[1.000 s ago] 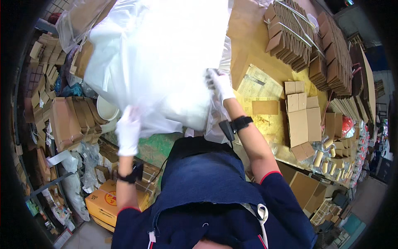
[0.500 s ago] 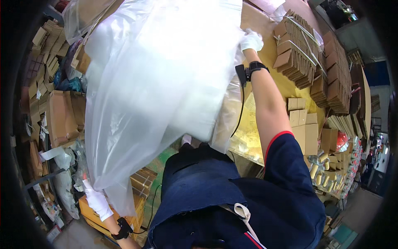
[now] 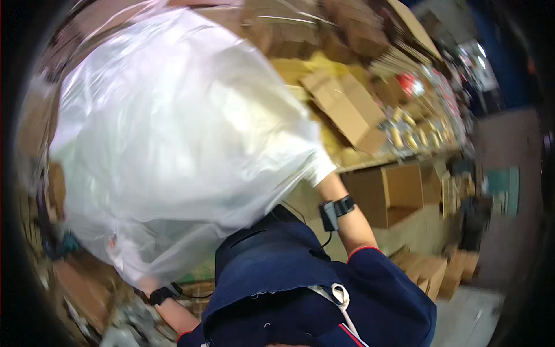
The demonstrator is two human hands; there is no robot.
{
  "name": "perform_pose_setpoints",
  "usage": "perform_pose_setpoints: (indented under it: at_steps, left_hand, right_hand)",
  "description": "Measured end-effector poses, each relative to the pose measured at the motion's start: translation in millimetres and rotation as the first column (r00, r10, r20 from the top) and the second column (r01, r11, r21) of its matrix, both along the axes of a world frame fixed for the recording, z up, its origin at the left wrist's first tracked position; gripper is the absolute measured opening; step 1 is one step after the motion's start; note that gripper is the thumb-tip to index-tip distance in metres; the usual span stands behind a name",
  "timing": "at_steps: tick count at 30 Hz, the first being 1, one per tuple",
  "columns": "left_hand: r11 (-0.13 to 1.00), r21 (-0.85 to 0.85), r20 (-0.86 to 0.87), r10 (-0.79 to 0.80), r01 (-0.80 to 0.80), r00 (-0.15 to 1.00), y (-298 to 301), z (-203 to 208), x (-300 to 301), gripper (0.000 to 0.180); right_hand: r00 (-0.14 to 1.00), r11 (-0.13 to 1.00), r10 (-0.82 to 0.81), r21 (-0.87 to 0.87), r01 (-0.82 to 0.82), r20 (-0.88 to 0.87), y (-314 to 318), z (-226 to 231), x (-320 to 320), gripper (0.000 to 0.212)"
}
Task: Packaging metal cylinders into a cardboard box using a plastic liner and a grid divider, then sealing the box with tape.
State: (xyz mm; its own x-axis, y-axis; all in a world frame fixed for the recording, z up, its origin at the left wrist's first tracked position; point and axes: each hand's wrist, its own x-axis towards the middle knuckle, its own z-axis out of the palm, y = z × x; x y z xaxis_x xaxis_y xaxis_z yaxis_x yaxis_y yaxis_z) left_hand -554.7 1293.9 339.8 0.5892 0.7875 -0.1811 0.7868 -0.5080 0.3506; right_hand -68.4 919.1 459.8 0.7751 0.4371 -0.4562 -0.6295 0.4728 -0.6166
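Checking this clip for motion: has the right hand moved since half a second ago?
Yes: judged against the strapped cardboard stack, the right hand has come away from it, back toward the person's body.

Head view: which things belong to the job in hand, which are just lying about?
In the job:
- large translucent white plastic sheeting
- white-gloved left hand, at the sheeting
- white-gloved right hand, at the sheeting

Apparently lying about:
- flattened brown cardboard carton
- open brown cardboard box
- tan cylindrical pieces
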Motion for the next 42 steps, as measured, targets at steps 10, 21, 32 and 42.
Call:
perform_pose_setpoints:
  at_steps: [10,21,32,42]
  left_hand:
    - [0.446,-0.422,0.368,-0.711,0.789,0.599,-257,131,298,0.021]
    - [-0.064,-0.578,0.606,-0.701,0.814,0.375,-657,191,274,0.031]
    - [0.055,0.545,0.635,-0.678,0.836,-0.370,-845,161,295,0.036]
    - [-0.196,0.455,0.451,-0.790,0.868,-0.415,-928,83,439,0.046]
  right_hand:
    - [0.481,0.629,0.724,-0.759,-0.166,0.495,-129,7,-125,0.038]
    - [0.607,0.227,0.445,-0.739,0.635,0.658,-469,19,-307,0.031]
    - [0.876,-0.399,0.437,-0.830,0.390,0.202,-711,-36,-378,0.027]
    - [0.678,0.201,0.553,-0.867,0.457,0.485,-785,9,-200,0.030]
